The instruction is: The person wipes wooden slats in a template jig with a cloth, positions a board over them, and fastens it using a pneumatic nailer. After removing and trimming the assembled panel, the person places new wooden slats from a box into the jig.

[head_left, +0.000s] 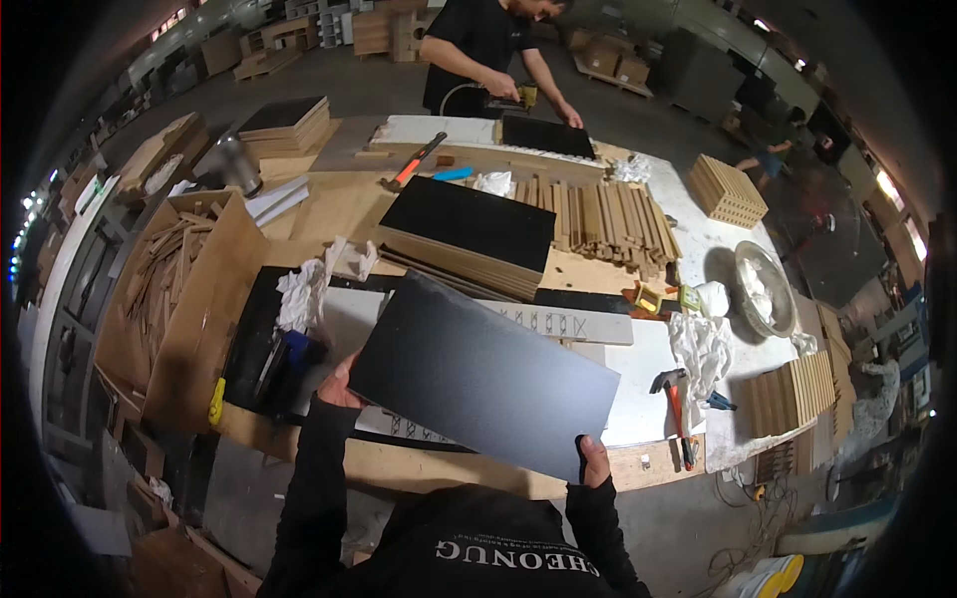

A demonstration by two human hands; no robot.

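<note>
I hold a flat black rectangular panel [478, 374] above the near edge of the workbench [478, 476], tilted with its right end lower. My left hand [339, 385] grips its lower left corner. My right hand [594, 462] grips its lower right corner, thumb on top. Under the panel lie a white sheet [648, 384] and a white strip with printed marks [568, 323].
A stack of black-topped boards [469, 234] sits behind the panel, with wooden slats [608, 219] to its right. A hammer [674, 399], white rags [698, 344], a metal bowl [763, 289] and slat blocks [793, 394] lie right. A cardboard box of wood scraps [169, 289] stands left. Another person [483, 50] works across the bench.
</note>
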